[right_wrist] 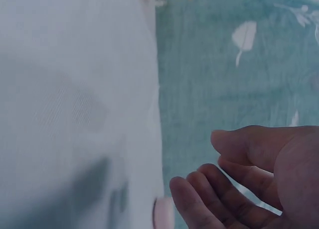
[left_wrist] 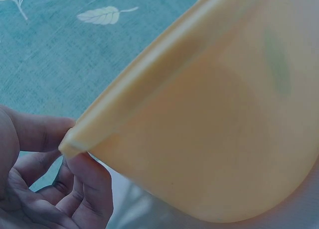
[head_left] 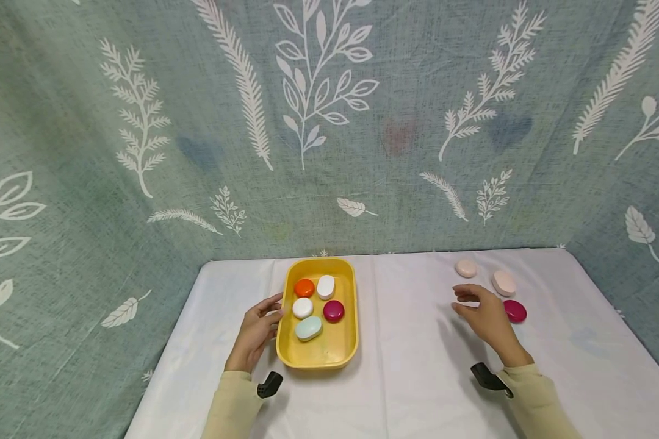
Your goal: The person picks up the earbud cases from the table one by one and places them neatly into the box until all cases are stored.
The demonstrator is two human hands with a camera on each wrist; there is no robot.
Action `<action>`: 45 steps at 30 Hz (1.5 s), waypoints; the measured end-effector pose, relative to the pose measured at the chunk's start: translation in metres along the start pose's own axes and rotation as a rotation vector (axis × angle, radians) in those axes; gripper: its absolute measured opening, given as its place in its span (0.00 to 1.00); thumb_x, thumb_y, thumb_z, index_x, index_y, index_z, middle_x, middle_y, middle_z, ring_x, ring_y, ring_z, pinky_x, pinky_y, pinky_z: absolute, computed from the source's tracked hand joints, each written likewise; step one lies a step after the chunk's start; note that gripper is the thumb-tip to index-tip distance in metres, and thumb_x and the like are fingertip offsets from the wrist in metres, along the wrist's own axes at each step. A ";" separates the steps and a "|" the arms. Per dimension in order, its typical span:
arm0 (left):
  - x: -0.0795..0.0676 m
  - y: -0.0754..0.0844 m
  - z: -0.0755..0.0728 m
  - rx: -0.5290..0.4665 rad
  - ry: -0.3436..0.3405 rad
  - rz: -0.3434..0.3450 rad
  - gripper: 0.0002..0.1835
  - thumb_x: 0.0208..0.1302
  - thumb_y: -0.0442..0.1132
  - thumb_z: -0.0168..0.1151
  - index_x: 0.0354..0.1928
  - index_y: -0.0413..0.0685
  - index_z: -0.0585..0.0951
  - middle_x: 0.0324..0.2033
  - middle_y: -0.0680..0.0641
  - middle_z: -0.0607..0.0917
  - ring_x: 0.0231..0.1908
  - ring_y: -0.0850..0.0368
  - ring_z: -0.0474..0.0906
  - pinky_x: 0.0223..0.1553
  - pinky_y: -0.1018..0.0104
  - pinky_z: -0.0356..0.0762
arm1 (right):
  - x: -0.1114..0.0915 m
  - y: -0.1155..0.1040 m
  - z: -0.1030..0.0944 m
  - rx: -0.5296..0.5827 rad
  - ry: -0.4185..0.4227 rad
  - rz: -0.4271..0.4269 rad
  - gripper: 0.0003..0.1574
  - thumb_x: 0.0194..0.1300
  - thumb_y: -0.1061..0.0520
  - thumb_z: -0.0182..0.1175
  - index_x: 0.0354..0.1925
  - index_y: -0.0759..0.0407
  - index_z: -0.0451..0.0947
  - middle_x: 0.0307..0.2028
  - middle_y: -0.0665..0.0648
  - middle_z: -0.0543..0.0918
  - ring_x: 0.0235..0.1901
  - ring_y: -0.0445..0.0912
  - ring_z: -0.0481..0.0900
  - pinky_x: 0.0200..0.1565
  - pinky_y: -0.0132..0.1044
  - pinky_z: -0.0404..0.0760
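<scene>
While the yellow plastic tray [head_left: 329, 352] seems to rest on the white-clothed surface [head_left: 409, 378], the left hand [head_left: 257, 332] pinches its rim [left_wrist: 134, 84], probably best for such stiff, light-looking plastic; the loosely curved right hand [head_left: 489, 320] holds nothing.

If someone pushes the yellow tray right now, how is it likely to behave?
The yellow tray is probably stiff: its rim looks unbent in the left hand's pinch. Its broad shape suggests sliding over tipping. The smooth, rounded pieces inside lie loose and might shift.
</scene>
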State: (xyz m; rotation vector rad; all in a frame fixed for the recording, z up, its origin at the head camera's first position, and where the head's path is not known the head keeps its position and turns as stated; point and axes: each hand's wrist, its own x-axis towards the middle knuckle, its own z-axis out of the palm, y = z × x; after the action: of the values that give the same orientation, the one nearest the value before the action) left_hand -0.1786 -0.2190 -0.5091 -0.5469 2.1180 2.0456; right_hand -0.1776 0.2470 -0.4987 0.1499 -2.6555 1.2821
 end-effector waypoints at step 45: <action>0.001 0.000 0.001 0.000 0.011 -0.003 0.25 0.76 0.28 0.57 0.73 0.44 0.77 0.54 0.42 0.76 0.33 0.57 0.76 0.31 0.70 0.78 | -0.020 0.067 -0.059 -0.190 0.087 0.340 0.34 0.68 0.68 0.67 0.67 0.80 0.68 0.61 0.84 0.73 0.57 0.76 0.76 0.56 0.62 0.77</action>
State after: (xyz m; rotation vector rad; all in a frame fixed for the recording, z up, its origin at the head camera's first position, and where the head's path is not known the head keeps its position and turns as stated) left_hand -0.1794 -0.2182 -0.5099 -0.5622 2.1219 2.0455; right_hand -0.1622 0.3350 -0.5181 -0.3899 -2.7883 1.0803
